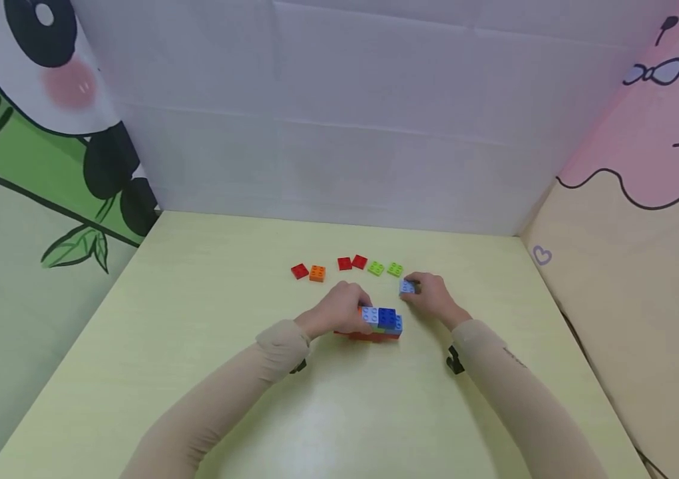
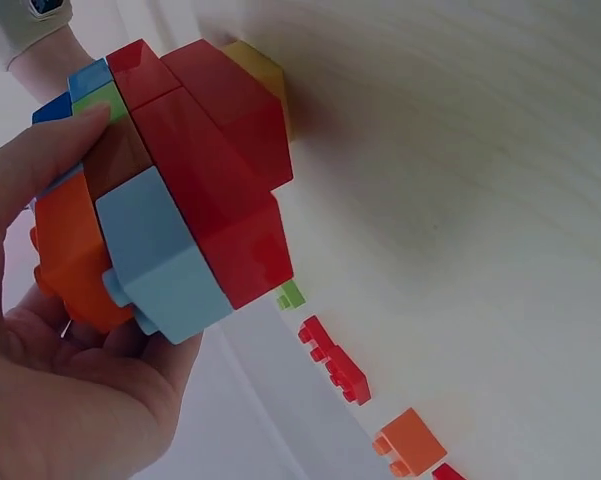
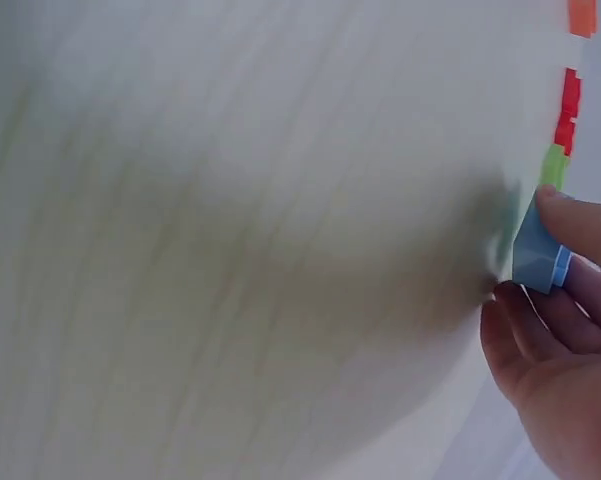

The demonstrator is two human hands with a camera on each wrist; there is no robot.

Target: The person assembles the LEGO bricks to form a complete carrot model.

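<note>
My left hand [image 1: 342, 309] grips a multicoloured block assembly [image 2: 195, 170], thumb on one side and fingers on the other. Red blocks form its lower layers, with a yellow one beneath; light blue, orange, brown, green and dark blue blocks sit above them. In the head view, studs show on its light blue and dark blue top blocks [image 1: 387, 317]. To the right and a little farther off, my right hand [image 1: 432, 296] pinches a light blue block [image 3: 538, 250] between thumb and fingers, close to the table. The left hand covers the assembly's left part in the head view.
Behind the hands, loose blocks lie in a row on the pale table [image 1: 226, 279]: a red block [image 1: 299, 271], an orange block [image 1: 317, 273], two more red ones [image 1: 345, 263] and two lime green ones [image 1: 395, 269]. A white wall [image 1: 339, 173] stands at the back, with decorated side panels.
</note>
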